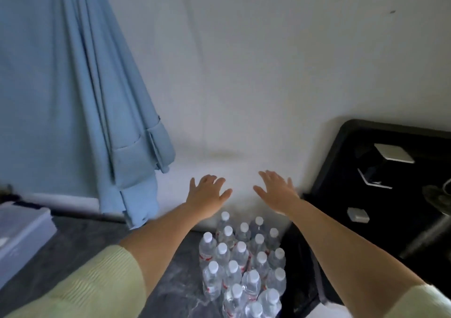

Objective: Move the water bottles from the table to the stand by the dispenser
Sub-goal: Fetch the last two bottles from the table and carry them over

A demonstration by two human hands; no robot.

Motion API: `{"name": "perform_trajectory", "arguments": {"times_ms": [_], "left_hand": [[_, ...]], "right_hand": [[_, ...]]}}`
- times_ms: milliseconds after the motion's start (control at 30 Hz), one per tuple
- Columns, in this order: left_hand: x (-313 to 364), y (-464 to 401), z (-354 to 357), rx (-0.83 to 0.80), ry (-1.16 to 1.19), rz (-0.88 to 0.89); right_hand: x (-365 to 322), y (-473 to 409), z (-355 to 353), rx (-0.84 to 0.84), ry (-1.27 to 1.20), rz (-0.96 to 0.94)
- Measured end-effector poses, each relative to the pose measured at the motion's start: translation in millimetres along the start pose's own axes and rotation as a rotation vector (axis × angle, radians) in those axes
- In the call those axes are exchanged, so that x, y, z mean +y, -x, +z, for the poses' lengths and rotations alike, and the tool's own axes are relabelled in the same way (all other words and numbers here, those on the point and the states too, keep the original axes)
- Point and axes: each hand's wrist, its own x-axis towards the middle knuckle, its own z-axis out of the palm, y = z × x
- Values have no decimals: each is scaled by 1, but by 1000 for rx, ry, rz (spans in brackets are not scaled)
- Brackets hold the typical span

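Water bottles (244, 261) stand clustered upright w/ white caps, beside black dispenser (380, 183). Left hand (207, 195) & right hand (277, 191) hover above them, fingers spread, holding nothing.

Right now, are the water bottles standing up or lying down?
Standing up. The water bottles sit packed together on the dark surface with their white caps pointing upward.

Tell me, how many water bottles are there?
18 water bottles by cap, all clustered upright on the dark marbled surface beside the black appliance; more may hide below the frame.
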Motion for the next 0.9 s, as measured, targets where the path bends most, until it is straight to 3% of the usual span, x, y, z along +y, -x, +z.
{"name": "perform_trajectory", "arguments": {"times_ms": [167,433,633,900], "left_hand": [[-52,57,-9,24,19,-291],[-149,194,-41,102,-38,-641],[-211,333,-61,115,-42,-924],[-265,483,-94,183,-39,-1167]], "right_hand": [[-59,-16,13,-43,-18,-234],[-209,-3,37,-120,-32,-543],[-347,53,52,-167,-32,-777],[-488,129,74,-180,5,-994]]}}
